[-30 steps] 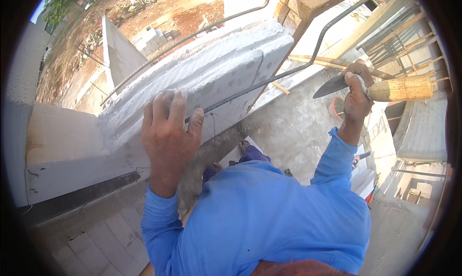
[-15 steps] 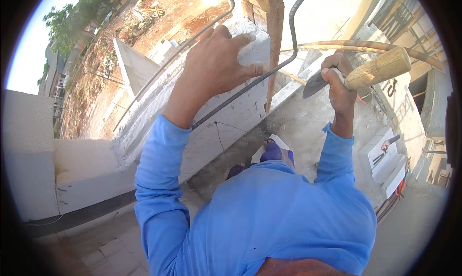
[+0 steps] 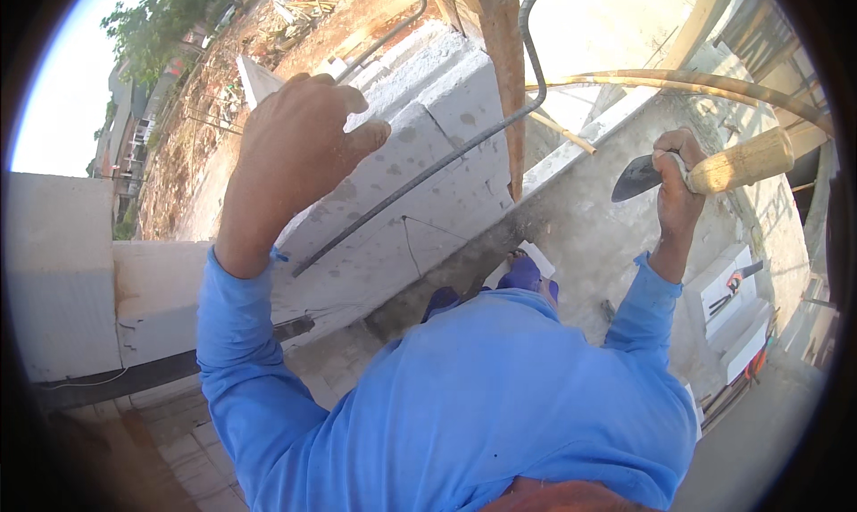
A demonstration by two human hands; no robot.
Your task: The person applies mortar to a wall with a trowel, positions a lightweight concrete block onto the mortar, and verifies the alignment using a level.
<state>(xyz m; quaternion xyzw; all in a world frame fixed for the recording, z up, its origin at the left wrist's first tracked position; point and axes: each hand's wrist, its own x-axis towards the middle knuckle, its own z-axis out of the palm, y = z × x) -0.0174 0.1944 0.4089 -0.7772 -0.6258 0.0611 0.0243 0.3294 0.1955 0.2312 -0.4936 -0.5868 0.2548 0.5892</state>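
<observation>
My left hand (image 3: 299,141) is raised above the low white block wall (image 3: 446,186), its thumb and fingers apart and holding nothing. A bent steel rod (image 3: 428,174) runs across the wall just right of this hand; I cannot tell whether they touch. On the right, my right hand (image 3: 678,186) is closed around a trowel (image 3: 743,161). The trowel's thick wooden handle points right, and its dark pointed blade juts out left of my fingers. It is held in the air over the grey concrete floor.
A wooden post (image 3: 512,92) rises at the wall's far end. Long curved poles (image 3: 687,81) reach in from the right. White blocks (image 3: 728,289) with a red-handled tool (image 3: 735,282) on them lie at the right. Rough reddish ground (image 3: 201,168) stretches beyond the wall.
My left hand has drawn left, away from the steel rod, uncovering more of the wall top. My right hand, with the trowel, has shifted right. The view has swung slightly.
</observation>
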